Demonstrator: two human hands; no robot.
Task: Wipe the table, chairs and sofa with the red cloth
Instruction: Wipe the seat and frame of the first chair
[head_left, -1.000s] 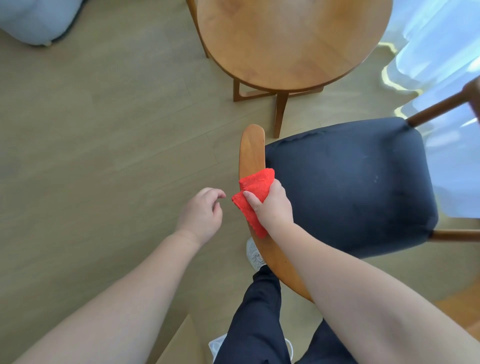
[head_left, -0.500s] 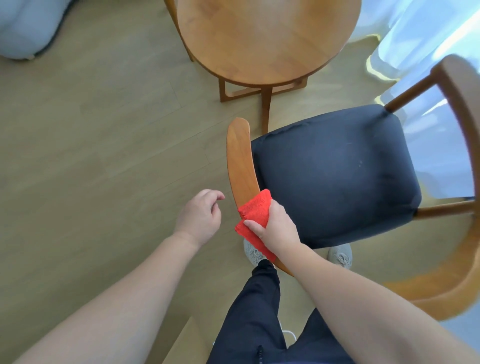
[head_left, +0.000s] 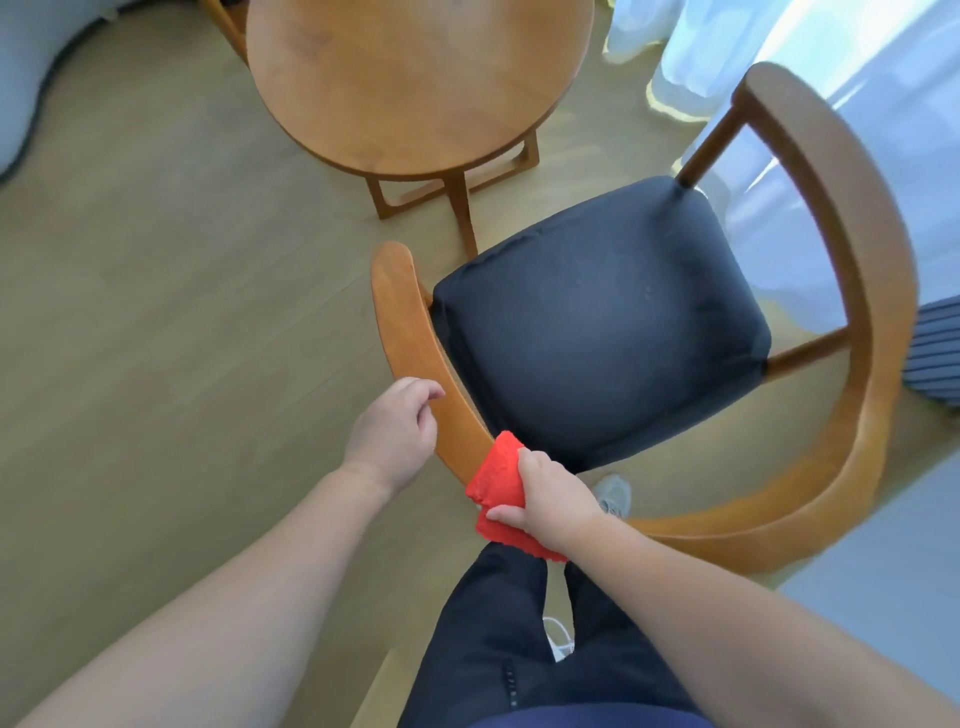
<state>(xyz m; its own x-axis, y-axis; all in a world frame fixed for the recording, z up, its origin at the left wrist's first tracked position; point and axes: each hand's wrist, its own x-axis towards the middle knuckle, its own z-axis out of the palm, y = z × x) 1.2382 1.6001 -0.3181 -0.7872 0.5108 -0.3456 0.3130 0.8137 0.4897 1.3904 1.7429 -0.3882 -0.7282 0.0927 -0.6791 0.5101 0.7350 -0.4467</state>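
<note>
A wooden chair with a dark cushioned seat (head_left: 597, 338) stands in front of me; its curved wooden rail (head_left: 415, 343) runs from the left round to the right. My right hand (head_left: 550, 499) grips the red cloth (head_left: 496, 483) and presses it onto the rail near my legs. Beside the rail hovers my left hand (head_left: 392, 431), its fingers loosely curled and holding nothing; whether it touches the wood is unclear. The round wooden table (head_left: 415, 83) stands beyond the chair. A grey sofa corner (head_left: 26, 78) shows at the top left.
White curtains (head_left: 779, 52) hang at the top right behind the chair. A striped fabric item (head_left: 935, 353) lies at the right edge. My dark-trousered legs and white shoes stand close under the chair rail. Wooden floor spreads to the left.
My right hand has slid the red cloth along the chair rail towards me, from near its far tip to the part by my legs. The view has shifted, showing more of the chair's back.
</note>
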